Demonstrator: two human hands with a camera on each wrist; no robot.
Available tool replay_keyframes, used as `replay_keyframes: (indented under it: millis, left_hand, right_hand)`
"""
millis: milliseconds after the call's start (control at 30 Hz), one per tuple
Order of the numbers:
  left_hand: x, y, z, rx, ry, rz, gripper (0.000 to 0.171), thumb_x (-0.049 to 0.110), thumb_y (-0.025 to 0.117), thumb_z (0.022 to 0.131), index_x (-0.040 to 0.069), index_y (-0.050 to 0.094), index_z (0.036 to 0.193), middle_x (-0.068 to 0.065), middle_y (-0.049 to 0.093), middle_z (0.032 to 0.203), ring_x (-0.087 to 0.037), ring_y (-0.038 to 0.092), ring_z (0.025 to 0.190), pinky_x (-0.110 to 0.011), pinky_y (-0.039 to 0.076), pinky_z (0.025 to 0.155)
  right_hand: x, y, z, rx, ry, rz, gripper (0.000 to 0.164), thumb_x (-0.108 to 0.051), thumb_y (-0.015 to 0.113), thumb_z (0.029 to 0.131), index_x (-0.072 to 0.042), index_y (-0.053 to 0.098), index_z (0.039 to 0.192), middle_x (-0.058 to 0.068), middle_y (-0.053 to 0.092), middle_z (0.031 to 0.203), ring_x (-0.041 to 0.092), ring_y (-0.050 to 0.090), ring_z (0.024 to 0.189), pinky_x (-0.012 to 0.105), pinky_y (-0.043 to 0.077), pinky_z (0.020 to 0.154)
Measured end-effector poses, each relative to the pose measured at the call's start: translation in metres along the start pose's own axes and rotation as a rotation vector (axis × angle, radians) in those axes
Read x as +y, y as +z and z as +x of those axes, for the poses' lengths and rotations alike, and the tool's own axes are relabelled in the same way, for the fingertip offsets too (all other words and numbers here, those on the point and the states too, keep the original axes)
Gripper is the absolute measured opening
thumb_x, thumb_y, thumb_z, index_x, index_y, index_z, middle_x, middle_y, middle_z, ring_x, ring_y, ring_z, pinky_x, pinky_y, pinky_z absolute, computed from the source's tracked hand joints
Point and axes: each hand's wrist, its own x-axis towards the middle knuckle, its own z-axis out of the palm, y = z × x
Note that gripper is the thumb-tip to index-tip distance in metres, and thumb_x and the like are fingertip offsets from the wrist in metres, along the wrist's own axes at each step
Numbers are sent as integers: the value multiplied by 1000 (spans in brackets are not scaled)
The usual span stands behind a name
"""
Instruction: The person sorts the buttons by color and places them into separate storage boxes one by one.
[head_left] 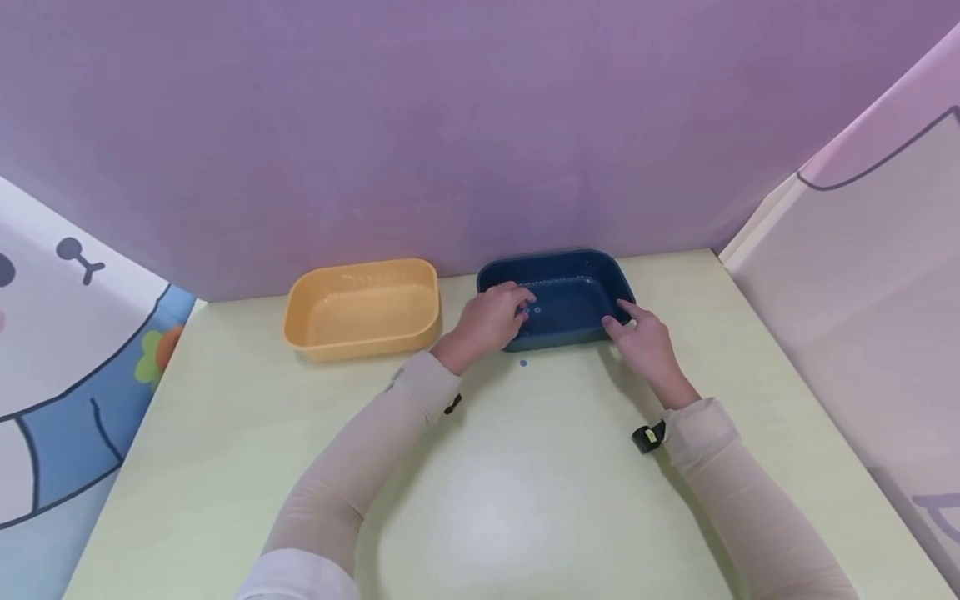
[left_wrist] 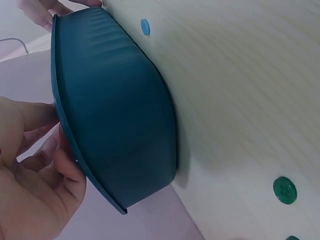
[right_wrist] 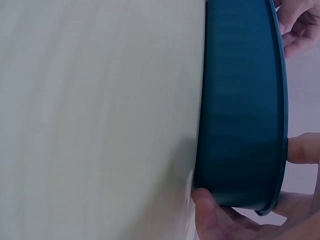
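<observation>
I watch the right hand (head_left: pixel 645 346) grip a navy basin (head_left: pixel 573 307), left hand (head_left: pixel 487 319) over its opposite end, hold unclear to me, blue button (head_left: pixel 523 363) between them on pale wood-grain tabletop (head_left: pixel 525 492), purple wall (head_left: pixel 450 142) beyond.

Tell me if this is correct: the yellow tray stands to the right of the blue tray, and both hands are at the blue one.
Only the side is wrong: the head view shows the yellow tray to the left of the blue tray. The left hand and right hand are indeed at the blue one.
</observation>
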Motion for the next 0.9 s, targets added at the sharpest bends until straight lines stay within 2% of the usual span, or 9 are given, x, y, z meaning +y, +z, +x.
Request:
replay_keyframes:
  millis: [67,267,333,433,533,633,700,800,900]
  left_hand:
    - [1,0,-2,0,7,0,31,17,64,101,15,66,132,-1,65,114,-14,64,94,-27,54,69]
    - [7,3,-14,27,61,64,29,22,66,100,15,68,128,-1,65,107,-12,63,85,-24,49,58]
    - [9,6,-20,44,105,107,28,24,65,101,15,68,127,-2,66,109,-12,63,78,-24,48,55]
    - [13,12,-31,84,181,182,24,24,64,101,16,70,123,-4,67,114,-13,66,78,-25,49,53]
    - [16,20,-41,131,274,267,15,22,64,101,16,73,112,-2,69,106,-14,68,78,-27,53,53]
    - [18,28,-49,150,344,355,11,22,64,100,16,74,100,0,67,93,-15,67,74,-31,55,53]
    - [18,34,-51,135,354,400,13,23,64,100,16,74,96,1,67,90,-14,66,74,-32,56,53]
    - [19,40,-52,90,317,463,14,21,61,101,18,73,95,2,67,88,-14,65,74,-35,56,52]
    - [18,45,-51,18,265,495,17,13,59,99,19,72,92,2,66,79,-13,62,68,-35,54,49]
  right_hand:
    - [0,0,1,2,-3,2,63,-34,55,103,-1,38,154,33,39,150,36,55,84,61,35,109]
    - [0,0,1,1,-5,6,63,-34,55,103,0,38,153,34,35,153,43,51,116,62,31,112]
    - [0,0,1,-1,-2,7,63,-34,55,103,0,38,153,33,35,153,45,51,116,61,31,112]
    - [-1,-1,0,-1,-1,8,64,-35,55,103,0,38,153,33,34,153,47,48,124,62,31,112]
    - [-2,-1,0,0,-3,7,63,-34,55,103,0,37,153,33,33,154,47,40,135,62,30,112]
    - [-2,-1,0,3,-3,7,64,-34,55,103,0,38,153,35,40,149,47,45,129,62,30,113]
    - [-2,0,0,3,0,7,64,-35,55,103,0,37,154,36,47,139,45,52,116,61,31,112]
    - [-2,-1,0,-3,9,3,64,-36,55,103,0,36,154,35,49,135,42,55,103,61,31,112]
    - [-3,-1,0,-11,18,0,64,-35,55,104,-1,36,155,35,43,145,44,54,112,61,31,113]
